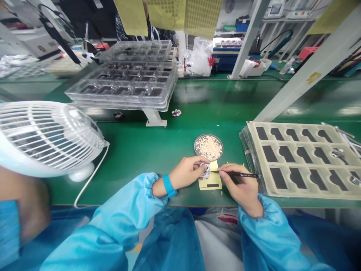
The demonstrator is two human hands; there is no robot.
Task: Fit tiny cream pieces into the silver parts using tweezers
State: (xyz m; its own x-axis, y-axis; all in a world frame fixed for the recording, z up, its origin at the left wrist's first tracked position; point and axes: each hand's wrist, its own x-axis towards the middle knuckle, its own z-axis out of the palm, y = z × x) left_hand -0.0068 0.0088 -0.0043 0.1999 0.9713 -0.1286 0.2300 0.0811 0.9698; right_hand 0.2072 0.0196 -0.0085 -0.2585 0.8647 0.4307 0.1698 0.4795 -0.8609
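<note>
My left hand (pixel 188 172), with a blue band at the wrist, pinches a small silvery square part (pixel 205 171) over a yellow paper (pixel 210 183) on the green bench. Between the fingers of my right hand (pixel 239 184) is a thin black tweezer-like tool (pixel 239 174), its tip pointing left at the part's right side. Whether the tip touches the part cannot be made out. Just beyond my left hand stands a round dish (pixel 208 147) full of small pale pieces.
A white fan (pixel 50 137) stands at the left, its cable on the bench. Cream trays (pixel 306 165) are stacked at the right. Clear trays (pixel 124 79) sit on a raised support. A small metallic part (pixel 176 113) lies behind the dish. Another person's arm (pixel 26 203) shows at the lower left.
</note>
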